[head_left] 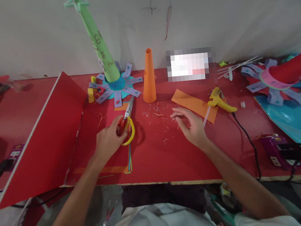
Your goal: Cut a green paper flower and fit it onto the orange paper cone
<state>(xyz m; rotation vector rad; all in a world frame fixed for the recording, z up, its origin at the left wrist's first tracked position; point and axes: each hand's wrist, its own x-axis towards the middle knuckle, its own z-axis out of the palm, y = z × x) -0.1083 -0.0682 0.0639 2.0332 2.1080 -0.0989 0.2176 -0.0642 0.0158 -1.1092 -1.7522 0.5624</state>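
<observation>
My left hand (110, 136) is closed on the red and yellow handles of a pair of scissors (129, 120), whose blades point away from me. Under it lies a stack of coloured sheets (117, 154), red and orange on top. My right hand (191, 125) hovers over the red table (156, 154) with its fingers apart and curled, holding nothing. Close beside that hand is a flat orange strip (189, 102). A yellow glue gun (220, 101) rests on the strip's right end. An orange paper cone (149, 78) stands upright at the back, between my hands.
A green tower (101, 43) with a petalled base leans at back left. A red panel (44, 140) stands slanted at left. Small scraps (155, 109) lie mid-table. On the right are a purple power strip (277, 151), black cables, blue sheeting (290, 118) and a red tower (294, 67).
</observation>
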